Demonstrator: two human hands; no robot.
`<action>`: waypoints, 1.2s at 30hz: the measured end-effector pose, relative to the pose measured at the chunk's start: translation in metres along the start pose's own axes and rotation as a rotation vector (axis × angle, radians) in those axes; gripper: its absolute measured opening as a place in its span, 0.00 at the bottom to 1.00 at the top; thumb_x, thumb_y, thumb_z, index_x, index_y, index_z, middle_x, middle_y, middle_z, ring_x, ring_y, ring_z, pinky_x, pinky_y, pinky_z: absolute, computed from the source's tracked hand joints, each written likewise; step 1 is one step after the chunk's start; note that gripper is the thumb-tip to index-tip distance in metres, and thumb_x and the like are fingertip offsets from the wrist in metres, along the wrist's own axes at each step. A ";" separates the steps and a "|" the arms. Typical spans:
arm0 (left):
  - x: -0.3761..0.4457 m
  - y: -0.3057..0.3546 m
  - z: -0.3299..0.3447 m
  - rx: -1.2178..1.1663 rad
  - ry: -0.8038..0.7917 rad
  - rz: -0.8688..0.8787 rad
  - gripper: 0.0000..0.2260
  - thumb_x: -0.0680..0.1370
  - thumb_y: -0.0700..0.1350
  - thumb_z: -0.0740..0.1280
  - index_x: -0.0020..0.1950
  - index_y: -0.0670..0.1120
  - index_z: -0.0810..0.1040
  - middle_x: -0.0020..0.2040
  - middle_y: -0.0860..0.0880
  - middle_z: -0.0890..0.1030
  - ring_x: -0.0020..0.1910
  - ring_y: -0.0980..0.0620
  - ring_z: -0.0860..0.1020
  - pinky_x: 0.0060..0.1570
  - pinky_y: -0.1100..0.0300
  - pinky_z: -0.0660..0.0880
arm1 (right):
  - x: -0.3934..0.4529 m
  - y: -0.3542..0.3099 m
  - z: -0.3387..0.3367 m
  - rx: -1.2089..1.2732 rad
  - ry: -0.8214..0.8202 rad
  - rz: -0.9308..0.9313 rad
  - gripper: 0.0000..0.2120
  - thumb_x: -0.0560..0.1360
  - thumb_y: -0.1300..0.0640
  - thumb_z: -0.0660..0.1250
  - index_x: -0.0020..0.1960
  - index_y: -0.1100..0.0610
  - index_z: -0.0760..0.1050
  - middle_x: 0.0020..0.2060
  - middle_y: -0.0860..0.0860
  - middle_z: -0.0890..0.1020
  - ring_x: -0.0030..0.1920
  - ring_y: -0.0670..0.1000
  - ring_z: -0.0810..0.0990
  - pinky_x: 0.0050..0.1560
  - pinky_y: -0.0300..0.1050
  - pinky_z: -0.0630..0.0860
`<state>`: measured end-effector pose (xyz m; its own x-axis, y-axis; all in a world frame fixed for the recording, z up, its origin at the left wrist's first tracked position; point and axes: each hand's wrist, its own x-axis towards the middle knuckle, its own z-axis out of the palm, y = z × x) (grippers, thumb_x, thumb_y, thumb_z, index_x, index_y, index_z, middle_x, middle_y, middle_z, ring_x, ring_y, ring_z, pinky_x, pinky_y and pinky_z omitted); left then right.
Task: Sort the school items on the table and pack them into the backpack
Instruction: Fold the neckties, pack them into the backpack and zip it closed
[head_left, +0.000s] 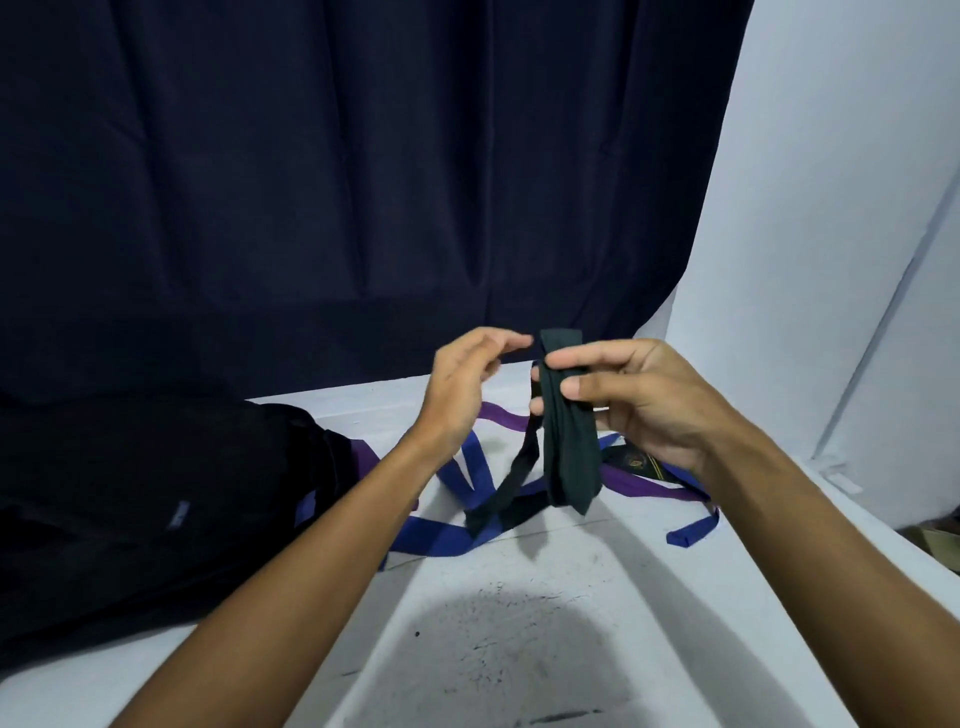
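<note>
My right hand (631, 400) pinches a folded dark green tie (569, 447) and holds it upright above the table. The tie's thin end trails down to the left onto the table. My left hand (462, 387) hovers just left of the tie's top with fingers apart, holding nothing. A black backpack (156, 499) lies on the table at the left. A blue tie (447, 535) and a purple tie (644, 488) lie spread on the white table (519, 649) under my hands.
A dark tie with a gold crest (631, 461) lies beneath my right hand. Another blue tie end (693, 532) sits near the table's right edge. A dark blue curtain (337, 182) hangs behind, with a white wall (831, 234) to the right.
</note>
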<state>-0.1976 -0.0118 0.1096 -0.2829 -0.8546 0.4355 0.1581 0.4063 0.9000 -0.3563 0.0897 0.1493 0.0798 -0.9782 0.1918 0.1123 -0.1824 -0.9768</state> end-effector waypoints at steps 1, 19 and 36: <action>-0.001 0.004 0.006 -0.088 -0.088 -0.048 0.13 0.80 0.47 0.58 0.46 0.47 0.82 0.42 0.51 0.84 0.46 0.53 0.81 0.53 0.54 0.76 | 0.001 -0.006 -0.001 -0.006 -0.004 -0.015 0.14 0.67 0.70 0.68 0.52 0.64 0.79 0.47 0.62 0.85 0.45 0.62 0.85 0.46 0.51 0.82; -0.004 0.000 0.005 -0.175 -0.330 0.029 0.15 0.71 0.54 0.62 0.30 0.49 0.80 0.32 0.51 0.79 0.34 0.54 0.75 0.43 0.60 0.71 | 0.012 -0.049 -0.038 0.151 0.212 -0.175 0.14 0.72 0.75 0.61 0.53 0.63 0.77 0.44 0.58 0.85 0.42 0.55 0.85 0.41 0.45 0.81; 0.059 0.073 -0.047 0.827 0.059 0.343 0.37 0.77 0.66 0.49 0.31 0.32 0.71 0.27 0.38 0.71 0.28 0.43 0.68 0.35 0.51 0.64 | 0.038 -0.044 -0.039 0.377 0.361 -0.234 0.14 0.74 0.75 0.60 0.54 0.63 0.76 0.42 0.57 0.85 0.44 0.55 0.85 0.42 0.41 0.80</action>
<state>-0.1584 -0.0479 0.2002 -0.2929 -0.6489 0.7022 -0.5130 0.7264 0.4573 -0.3966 0.0570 0.1962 -0.3256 -0.9000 0.2899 0.4370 -0.4152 -0.7979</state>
